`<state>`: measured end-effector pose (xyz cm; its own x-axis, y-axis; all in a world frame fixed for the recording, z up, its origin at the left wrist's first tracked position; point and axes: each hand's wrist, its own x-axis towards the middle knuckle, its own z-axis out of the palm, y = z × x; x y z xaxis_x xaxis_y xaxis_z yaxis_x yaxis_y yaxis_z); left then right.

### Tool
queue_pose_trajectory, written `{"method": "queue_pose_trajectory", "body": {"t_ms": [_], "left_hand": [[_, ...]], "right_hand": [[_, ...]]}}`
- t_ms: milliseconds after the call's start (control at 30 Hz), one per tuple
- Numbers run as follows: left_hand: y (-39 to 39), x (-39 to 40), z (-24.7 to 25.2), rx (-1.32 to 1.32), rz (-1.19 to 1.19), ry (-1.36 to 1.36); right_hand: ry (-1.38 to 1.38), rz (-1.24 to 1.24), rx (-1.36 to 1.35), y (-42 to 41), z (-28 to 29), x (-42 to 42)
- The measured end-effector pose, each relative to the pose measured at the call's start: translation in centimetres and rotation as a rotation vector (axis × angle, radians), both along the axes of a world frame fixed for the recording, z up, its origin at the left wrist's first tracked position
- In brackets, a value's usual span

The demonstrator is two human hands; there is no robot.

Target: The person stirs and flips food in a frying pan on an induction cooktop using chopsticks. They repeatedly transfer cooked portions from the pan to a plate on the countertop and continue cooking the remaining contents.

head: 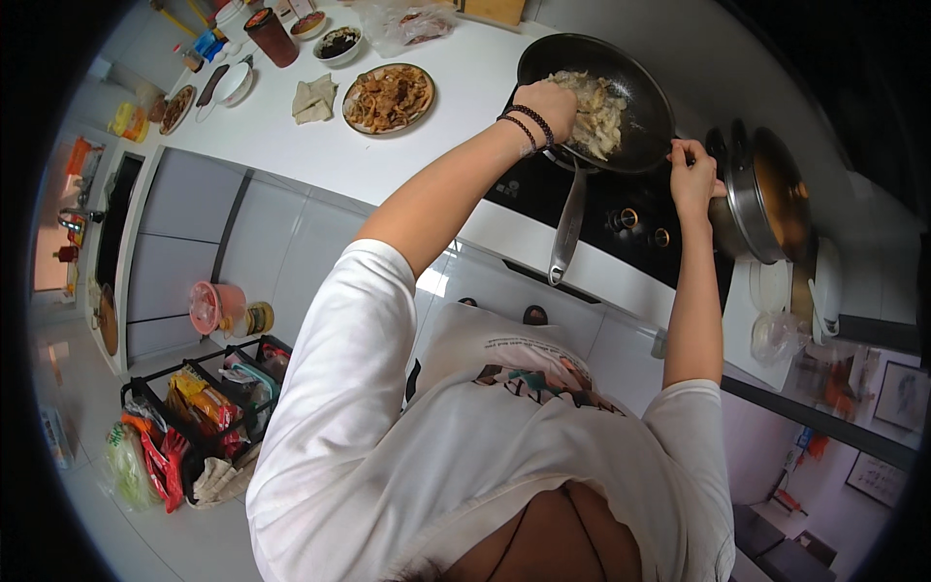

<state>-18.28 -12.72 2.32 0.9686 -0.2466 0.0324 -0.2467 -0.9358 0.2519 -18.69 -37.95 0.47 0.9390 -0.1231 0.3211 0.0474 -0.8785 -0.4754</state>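
Observation:
A dark wok (647, 94) sits tilted over the black cooktop (527, 193), holding a pile of pale, coated food pieces (607, 120). My left hand (547, 109), with dark beaded bracelets at the wrist, is bent over the wok's left side against the food. Its fingertips are hidden, so whether it holds anything does not show. At the wok's right edge, my right hand (692, 174) has its thumb and fingers closed on the small dark side handle (676, 149). A long metal handle (569, 225) juts towards me from below the wok.
Right of my right hand stands a large metal pot (742, 196). A plate of browned food (389, 98), a folded cloth (315, 98), bowls (338, 45) and a dark red jar (271, 38) are on the white counter (305, 156). A black crate (196, 407) of packages stands on the floor.

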Motion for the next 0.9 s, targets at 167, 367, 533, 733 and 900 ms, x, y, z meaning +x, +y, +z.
{"method": "queue_pose_trajectory", "body": {"t_ms": [167, 367, 533, 733, 900], "left_hand": [[-0.6, -0.2, -0.1, -0.019, -0.025, 0.022], [-2.4, 1.3, -1.1, -0.021, -0.019, 0.027], [-4.8, 2.8, -2.2, -0.033, 0.004, 0.102], [-5.1, 3.0, -2.4, -0.064, 0.008, 0.082], [-4.1, 2.3, -0.7, -0.038, 0.005, 0.101]], "right_hand": [[-0.133, 0.028, -0.033, 0.0, -0.6, -3.3], [-0.149, -0.013, -0.068, -0.8, -3.0, -1.6], [0.004, -0.069, -0.191, 1.1, -3.2, 0.0], [0.007, -0.064, 0.109, 0.5, -3.3, 0.3], [-0.034, -0.024, 0.190, 0.2, -2.1, -0.4]]}}
